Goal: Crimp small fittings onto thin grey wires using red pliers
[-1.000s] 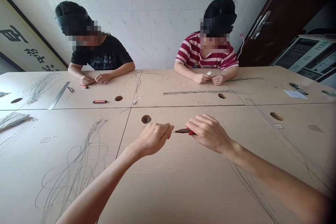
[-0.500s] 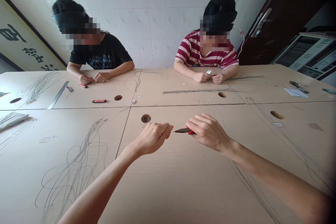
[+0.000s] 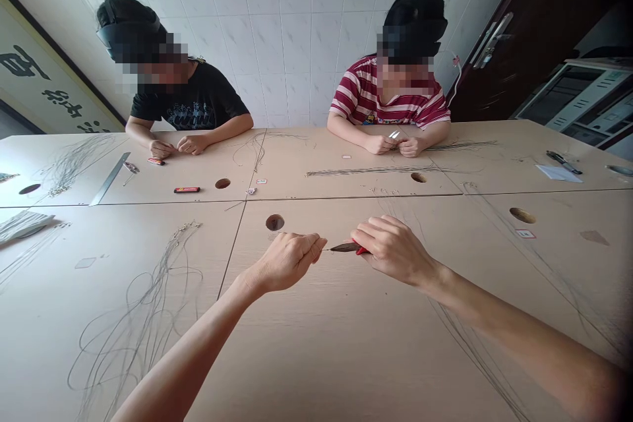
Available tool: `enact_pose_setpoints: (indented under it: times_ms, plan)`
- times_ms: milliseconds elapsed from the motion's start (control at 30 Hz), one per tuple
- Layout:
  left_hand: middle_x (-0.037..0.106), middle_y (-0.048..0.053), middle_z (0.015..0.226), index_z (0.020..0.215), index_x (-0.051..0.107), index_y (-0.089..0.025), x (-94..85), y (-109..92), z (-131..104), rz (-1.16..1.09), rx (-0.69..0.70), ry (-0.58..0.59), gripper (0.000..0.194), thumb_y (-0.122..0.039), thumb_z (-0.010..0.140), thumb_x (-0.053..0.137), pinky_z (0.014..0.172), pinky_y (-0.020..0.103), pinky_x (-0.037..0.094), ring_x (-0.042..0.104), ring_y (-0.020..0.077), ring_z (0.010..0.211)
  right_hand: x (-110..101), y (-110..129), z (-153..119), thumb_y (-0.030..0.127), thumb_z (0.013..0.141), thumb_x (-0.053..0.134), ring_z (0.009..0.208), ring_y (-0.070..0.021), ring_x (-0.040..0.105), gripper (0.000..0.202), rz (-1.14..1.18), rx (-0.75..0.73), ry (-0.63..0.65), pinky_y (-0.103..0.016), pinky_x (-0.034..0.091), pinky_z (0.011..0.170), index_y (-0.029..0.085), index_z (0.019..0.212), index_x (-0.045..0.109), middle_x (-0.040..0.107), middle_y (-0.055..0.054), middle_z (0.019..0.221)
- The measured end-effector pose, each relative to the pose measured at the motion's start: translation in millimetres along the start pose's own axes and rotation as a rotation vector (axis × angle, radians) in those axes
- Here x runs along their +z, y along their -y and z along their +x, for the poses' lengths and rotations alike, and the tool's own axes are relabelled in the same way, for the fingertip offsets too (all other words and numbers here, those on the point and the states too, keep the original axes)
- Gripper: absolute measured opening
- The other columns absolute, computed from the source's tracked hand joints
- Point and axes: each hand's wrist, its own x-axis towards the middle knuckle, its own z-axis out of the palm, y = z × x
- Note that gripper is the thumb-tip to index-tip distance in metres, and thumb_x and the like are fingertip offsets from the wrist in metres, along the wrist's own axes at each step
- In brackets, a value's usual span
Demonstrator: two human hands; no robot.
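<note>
In my right hand [image 3: 393, 247] are red-handled pliers [image 3: 345, 247], their dark jaws pointing left, with the fingers wrapped round the handles. My left hand [image 3: 291, 257] is closed in a pinch just left of the jaw tips. A very thin wire or cord end shows between its fingertips and the pliers; the rest is hidden by the hand. Both hands are above the tabletop [image 3: 316, 349]. Left of my left arm lies a loose bundle of thin grey cords [image 3: 153, 303] with small metal ends. More thin cords [image 3: 475, 356] run under my right forearm.
Two people sit across the table, their hands [image 3: 192, 144] close to the far edge. A straight bundle of cords [image 3: 366, 171], a red marker-like stick [image 3: 186, 190], a steel ruler [image 3: 109, 178] and a black pen [image 3: 564, 161] lie about. Round holes [image 3: 275, 222] pierce the tabletop.
Almost nothing differs. My hands and the pliers keep nearly the same place, and the view has shifted very slightly.
</note>
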Motion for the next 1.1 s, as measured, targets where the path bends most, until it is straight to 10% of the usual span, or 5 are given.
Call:
enact_pose_setpoints:
  times_ms: [1100]
  plan:
    - [0.048,-0.003,0.056,0.065,0.039,-0.020,11.0,6,-4,0.030,0.076,0.006,0.037,-0.028,0.098,0.023,0.055,0.026,0.030,0.036,0.0102,0.047,5,3,-13,-0.001,0.071,0.050,0.058,-0.0136,0.039,0.019,0.057,0.010,0.026,-0.027,0.022,0.059,0.018,0.068,0.051,0.054,0.002,0.059]
